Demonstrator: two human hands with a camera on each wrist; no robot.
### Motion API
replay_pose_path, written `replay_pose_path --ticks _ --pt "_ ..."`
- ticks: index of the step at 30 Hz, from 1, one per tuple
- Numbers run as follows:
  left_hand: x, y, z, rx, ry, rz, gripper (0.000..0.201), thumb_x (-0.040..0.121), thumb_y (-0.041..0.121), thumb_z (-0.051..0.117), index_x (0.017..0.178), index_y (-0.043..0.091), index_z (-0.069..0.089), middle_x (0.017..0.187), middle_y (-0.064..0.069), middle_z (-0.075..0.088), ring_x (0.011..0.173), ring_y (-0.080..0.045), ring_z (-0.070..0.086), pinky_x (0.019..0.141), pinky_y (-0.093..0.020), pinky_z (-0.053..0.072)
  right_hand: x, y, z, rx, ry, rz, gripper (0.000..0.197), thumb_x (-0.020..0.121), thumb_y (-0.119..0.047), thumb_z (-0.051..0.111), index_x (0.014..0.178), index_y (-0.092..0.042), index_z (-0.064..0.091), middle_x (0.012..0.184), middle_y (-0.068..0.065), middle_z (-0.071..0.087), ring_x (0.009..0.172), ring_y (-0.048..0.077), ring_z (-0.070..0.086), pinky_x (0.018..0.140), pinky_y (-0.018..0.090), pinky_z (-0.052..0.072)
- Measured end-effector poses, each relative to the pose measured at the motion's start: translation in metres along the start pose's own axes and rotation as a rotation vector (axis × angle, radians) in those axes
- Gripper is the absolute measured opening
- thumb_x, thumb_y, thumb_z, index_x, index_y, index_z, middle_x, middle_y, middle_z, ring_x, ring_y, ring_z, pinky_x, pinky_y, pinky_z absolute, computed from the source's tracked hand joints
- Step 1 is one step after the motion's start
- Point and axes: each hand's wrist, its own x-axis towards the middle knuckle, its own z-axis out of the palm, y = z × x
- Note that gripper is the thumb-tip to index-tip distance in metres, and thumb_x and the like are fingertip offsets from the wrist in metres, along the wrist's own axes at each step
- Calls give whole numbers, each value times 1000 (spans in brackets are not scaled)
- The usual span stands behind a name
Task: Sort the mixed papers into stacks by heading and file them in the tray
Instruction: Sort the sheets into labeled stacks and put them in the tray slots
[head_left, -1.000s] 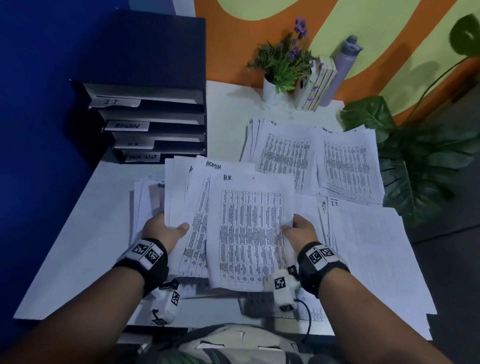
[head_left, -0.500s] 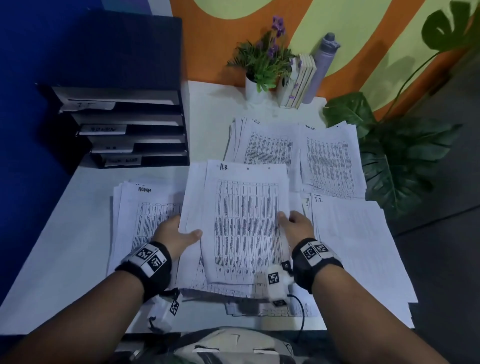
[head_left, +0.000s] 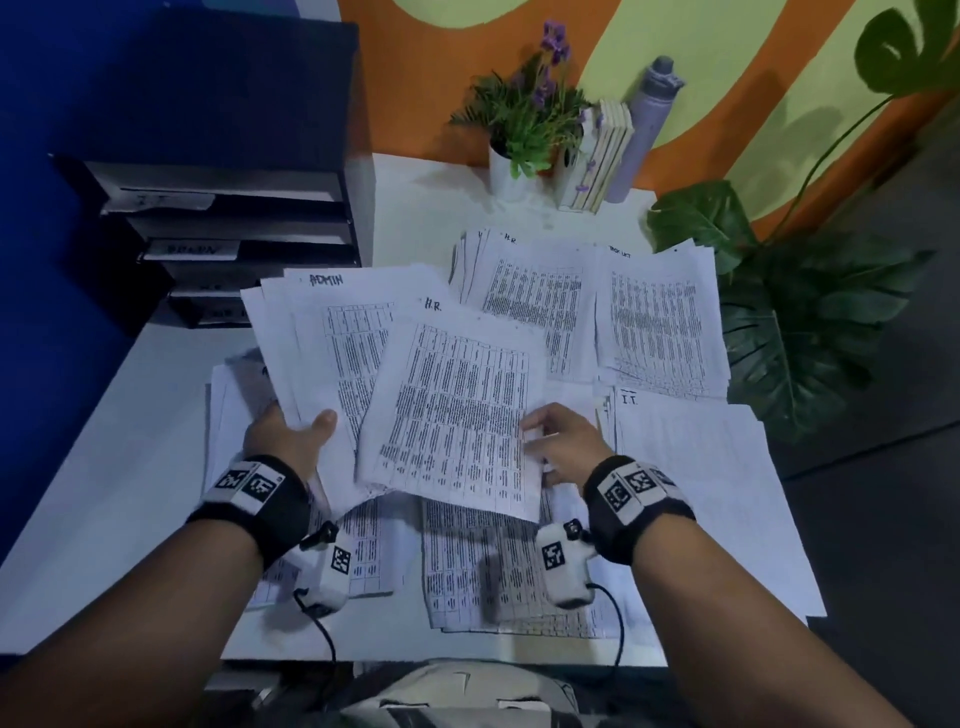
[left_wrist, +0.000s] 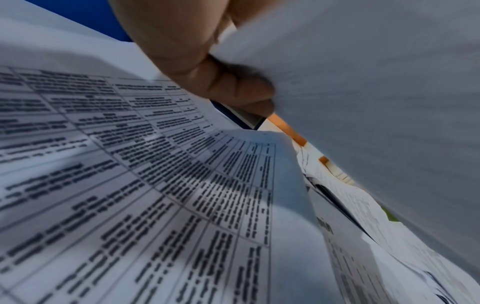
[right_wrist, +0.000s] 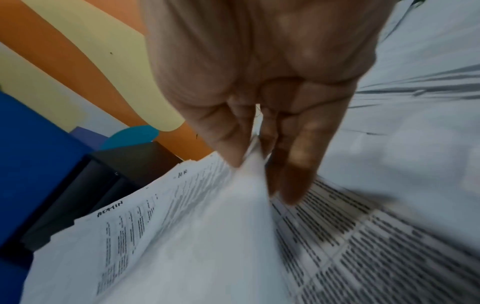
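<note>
My left hand (head_left: 291, 436) grips a bundle of printed sheets headed ADMIN (head_left: 332, 332), lifted off the table, thumb on top; in the left wrist view my fingers (left_wrist: 233, 90) curl under the sheets. My right hand (head_left: 563, 441) pinches the right edge of a sheaf headed H.R. (head_left: 457, 405), held above loose sheets (head_left: 498, 566) lying near the front edge. In the right wrist view the paper edge (right_wrist: 249, 170) sits between thumb and fingers. Sorted stacks lie on the table: H.R. (head_left: 530, 301), another printed stack (head_left: 660, 322), I.T. (head_left: 696, 478). The black file tray (head_left: 234, 228) stands at far left.
A white table (head_left: 98, 493) carries everything. A potted plant (head_left: 524, 124), a few books (head_left: 602, 156) and a grey bottle (head_left: 647, 119) stand at the back. A large leafy plant (head_left: 795, 322) is beside the table's right edge. More sheets (head_left: 228, 405) lie under my left hand.
My left hand has lifted an ADMIN bundle up and away to the left. The H.R. sheaf has come apart from it and tilted to the right in my right hand.
</note>
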Motion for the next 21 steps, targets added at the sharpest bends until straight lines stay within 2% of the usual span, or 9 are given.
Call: replay_pose_path --ticks 2,4,6,8,10,11,14,17,21 --pt "-2 -1 -2 -9 16 0 34 87 25 70 115 9 62 114 -12 68 99 -29 64 87 -32 48 11 -3 -11 -103 83 -25 36 80 15 45 89 -11 68 100 -1 66 71 17 59 63 28 52" --pt "-6 -2 -4 -15 28 -7 33 88 24 70 116 9 63 112 -9 68 98 -28 63 86 -32 47 26 -10 -27 -149 284 -77 41 83 15 42 89 -13 72 109 2 69 78 13 60 72 23 51" --pt "-12 -2 -6 -16 43 -15 31 88 23 69 116 10 64 104 -2 65 92 -24 61 84 -31 46 45 -19 -43 -116 370 -134 39 87 11 46 106 -12 72 120 7 66 82 15 61 73 22 51" --pt "-17 -5 -7 -35 47 -26 29 88 23 69 115 12 64 100 -1 64 89 -22 60 83 -31 47 67 -25 -56 -77 339 -174 48 86 13 46 124 -11 65 124 12 63 76 21 64 60 20 55" --pt "-21 -9 -6 -44 36 -28 29 87 22 70 114 13 65 101 -1 65 90 -22 61 83 -31 48 85 -31 -63 -76 336 -177 54 83 17 44 128 -9 62 116 17 65 69 19 60 46 12 46" --pt "-22 -11 -6 -42 27 -27 28 87 22 71 114 14 65 102 -2 67 91 -23 62 84 -31 49 93 -35 -65 -85 358 -172 53 83 17 43 127 -7 62 118 18 64 73 19 60 51 11 45" --pt "-24 -16 -4 -16 6 -26 30 86 24 72 113 15 66 104 -4 69 96 -25 65 90 -38 52 115 -41 -68 -137 409 -118 50 85 14 42 126 -7 63 132 13 59 110 26 61 82 19 45" --pt "-27 -15 0 23 5 -20 31 84 26 73 113 17 66 101 -1 68 96 -23 64 91 -37 51 130 -42 -66 -218 390 -89 52 86 15 41 130 -5 59 140 13 51 123 28 54 92 24 44" --pt "-28 -12 4 22 14 -10 32 84 25 74 113 16 65 99 1 65 94 -22 63 87 -32 48 140 -44 -64 -408 358 -74 62 84 10 47 141 -14 47 157 10 22 143 32 24 113 42 33"
